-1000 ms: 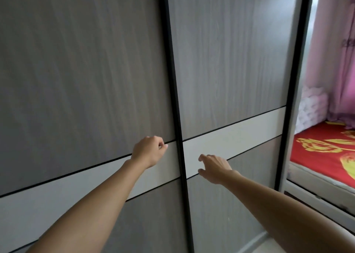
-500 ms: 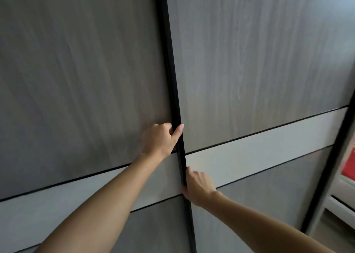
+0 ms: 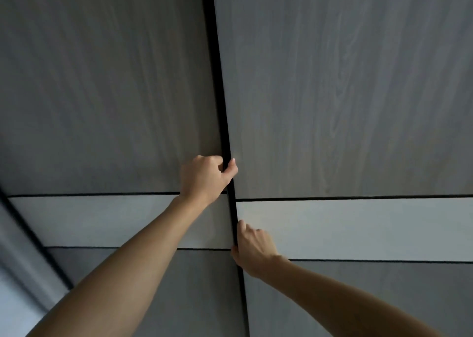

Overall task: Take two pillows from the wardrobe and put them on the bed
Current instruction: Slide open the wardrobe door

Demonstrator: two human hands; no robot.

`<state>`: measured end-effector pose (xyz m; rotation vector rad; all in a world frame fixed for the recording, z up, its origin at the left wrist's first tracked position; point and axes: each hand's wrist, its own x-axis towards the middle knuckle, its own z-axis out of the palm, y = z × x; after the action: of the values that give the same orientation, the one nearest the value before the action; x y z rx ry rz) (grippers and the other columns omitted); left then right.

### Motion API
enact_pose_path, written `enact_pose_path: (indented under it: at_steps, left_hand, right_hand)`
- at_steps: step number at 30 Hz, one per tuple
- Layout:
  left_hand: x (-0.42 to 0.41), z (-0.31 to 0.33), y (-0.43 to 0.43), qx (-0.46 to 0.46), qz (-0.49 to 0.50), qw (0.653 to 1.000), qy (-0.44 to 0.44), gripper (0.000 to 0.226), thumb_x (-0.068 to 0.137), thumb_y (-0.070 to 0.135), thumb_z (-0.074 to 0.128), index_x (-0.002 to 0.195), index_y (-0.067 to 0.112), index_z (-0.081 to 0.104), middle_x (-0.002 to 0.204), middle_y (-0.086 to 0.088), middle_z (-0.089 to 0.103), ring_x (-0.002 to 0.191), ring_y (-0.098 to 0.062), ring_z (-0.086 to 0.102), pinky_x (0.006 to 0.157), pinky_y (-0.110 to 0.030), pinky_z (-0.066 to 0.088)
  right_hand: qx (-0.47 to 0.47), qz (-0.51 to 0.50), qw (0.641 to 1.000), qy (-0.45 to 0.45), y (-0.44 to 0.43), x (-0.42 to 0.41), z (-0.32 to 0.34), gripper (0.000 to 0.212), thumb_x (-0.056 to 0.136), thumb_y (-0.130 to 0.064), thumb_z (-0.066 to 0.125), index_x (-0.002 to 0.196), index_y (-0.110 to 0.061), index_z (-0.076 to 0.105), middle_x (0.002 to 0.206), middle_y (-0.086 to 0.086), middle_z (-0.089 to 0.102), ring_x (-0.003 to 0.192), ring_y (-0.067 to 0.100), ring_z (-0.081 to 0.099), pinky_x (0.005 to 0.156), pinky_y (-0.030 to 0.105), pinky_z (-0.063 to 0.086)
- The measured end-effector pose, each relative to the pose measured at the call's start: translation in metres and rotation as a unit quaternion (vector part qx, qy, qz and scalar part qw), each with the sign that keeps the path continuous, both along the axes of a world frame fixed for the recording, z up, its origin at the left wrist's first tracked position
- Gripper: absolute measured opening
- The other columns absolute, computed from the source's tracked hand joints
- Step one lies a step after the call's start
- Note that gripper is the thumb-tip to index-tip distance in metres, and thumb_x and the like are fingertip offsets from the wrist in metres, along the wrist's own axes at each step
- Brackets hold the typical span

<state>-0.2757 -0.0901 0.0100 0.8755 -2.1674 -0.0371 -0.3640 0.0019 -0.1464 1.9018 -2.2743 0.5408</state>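
The left hand [image 3: 204,176] is curled at the black strip [image 3: 222,121] that runs down between the two wardrobe doors, its thumb laid across the strip's right side and its bent fingers against the left side, so the strip sits pinched between them. Below it, the right hand [image 3: 252,249] presses against the same strip from the right, fingers bent in toward the edge; whether they hook behind the edge or only rest on it is hard to tell from this angle. Both forearms reach up from the bottom of the view.

To the left of the grip lies the left door [image 3: 102,93], grey wood grain with a pale band [image 3: 102,220] across it just below the left hand. To the right stands the right door [image 3: 345,93], with a matching pale band [image 3: 371,229] level with the right hand. The wardrobe is closed, and the pillows cannot be seen.
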Motion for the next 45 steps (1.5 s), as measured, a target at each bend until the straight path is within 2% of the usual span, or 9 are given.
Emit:
enact_pose_path:
  at_steps: [8,11,13,15,19,26,31,38,45]
  left_hand:
    - [0.068,0.008,-0.029,0.003,0.131,0.991,-0.016,0.046,0.084,0.045,0.055,0.058,0.008,0.057,0.054,-0.008,0.056,0.058,-0.036,0.057,0.05,-0.031,0.039]
    - [0.093,0.006,-0.043,-0.091,0.181,0.979,-0.022,0.037,0.083,0.039,0.06,0.1,0.006,0.061,0.107,-0.015,0.062,0.093,-0.038,0.061,0.069,-0.043,0.05]
    - [0.112,0.004,-0.057,-0.169,0.202,0.963,-0.053,0.064,0.082,0.034,0.062,0.135,0.005,0.042,0.143,-0.022,0.042,0.123,-0.04,0.049,0.09,-0.05,0.048]
    - [0.13,0.0,-0.072,-0.255,0.194,0.943,-0.086,0.074,0.083,0.028,0.063,0.145,0.006,0.028,0.153,-0.022,0.029,0.137,-0.039,0.036,0.101,-0.051,0.042]
    - [0.172,-0.009,-0.108,-0.316,0.189,0.919,-0.143,0.063,0.089,0.021,0.059,0.143,0.001,0.033,0.155,-0.016,0.028,0.143,-0.032,0.027,0.11,-0.053,0.036]
    - [0.256,-0.003,-0.174,-0.32,0.18,0.91,-0.193,0.061,0.091,0.03,0.055,0.141,0.002,0.036,0.156,-0.013,0.028,0.143,-0.032,0.026,0.113,-0.054,0.032]
    - [0.305,-0.003,-0.216,-0.323,0.177,0.907,-0.204,0.043,0.091,0.028,0.055,0.127,0.005,0.053,0.154,-0.014,0.031,0.142,-0.033,0.028,0.112,-0.054,0.034]
    - [0.365,-0.004,-0.262,-0.348,0.198,0.893,-0.207,0.02,0.088,0.019,0.057,0.103,0.006,0.057,0.151,-0.02,0.035,0.142,-0.033,0.029,0.115,-0.055,0.029]
    - [0.413,-0.005,-0.287,-0.294,0.247,0.886,-0.26,0.023,0.08,0.015,0.059,0.1,0.004,0.055,0.153,-0.025,0.026,0.145,-0.037,0.02,0.118,-0.056,0.016]
  right_hand:
    - [0.028,0.106,0.989,0.1,-0.033,0.034,0.014,0.035,0.091,-0.03,0.048,0.121,-0.013,0.045,0.12,0.012,0.057,0.108,0.033,0.055,0.082,0.041,0.045]
    - [-0.045,0.141,0.975,0.165,-0.031,0.037,0.026,0.027,0.085,-0.027,0.054,0.108,-0.014,0.056,0.106,0.009,0.062,0.099,0.029,0.058,0.076,0.04,0.047]
    - [-0.115,0.154,0.959,0.209,-0.032,0.034,0.031,0.022,0.075,-0.025,0.061,0.094,-0.014,0.063,0.1,0.007,0.067,0.095,0.028,0.061,0.073,0.037,0.05]
    - [-0.171,0.166,0.947,0.216,-0.037,0.032,0.033,0.022,0.07,-0.021,0.063,0.091,-0.013,0.065,0.112,0.011,0.066,0.108,0.031,0.058,0.085,0.042,0.048]
    - [-0.197,0.145,0.934,0.261,-0.059,0.039,0.036,0.034,0.073,-0.021,0.063,0.105,-0.013,0.064,0.14,0.019,0.05,0.138,0.033,0.035,0.108,0.053,0.026]
    - [-0.178,0.149,0.936,0.266,-0.123,0.112,0.025,0.042,0.071,-0.02,0.069,0.112,-0.016,0.063,0.148,0.018,0.041,0.146,0.031,0.015,0.114,0.054,0.015]
    - [-0.176,0.159,0.934,0.266,-0.164,0.159,0.025,0.039,0.073,-0.018,0.069,0.111,-0.015,0.064,0.147,0.019,0.042,0.146,0.031,0.018,0.114,0.054,0.018]
    - [-0.174,0.168,0.924,0.297,-0.202,0.194,0.025,0.045,0.073,-0.02,0.069,0.117,-0.014,0.063,0.15,0.017,0.038,0.146,0.03,0.018,0.115,0.054,0.016]
    - [-0.176,0.192,0.901,0.348,-0.233,0.202,0.025,0.067,0.08,-0.02,0.048,0.146,-0.012,0.036,0.159,0.01,0.018,0.148,0.028,0.01,0.118,0.048,0.009]
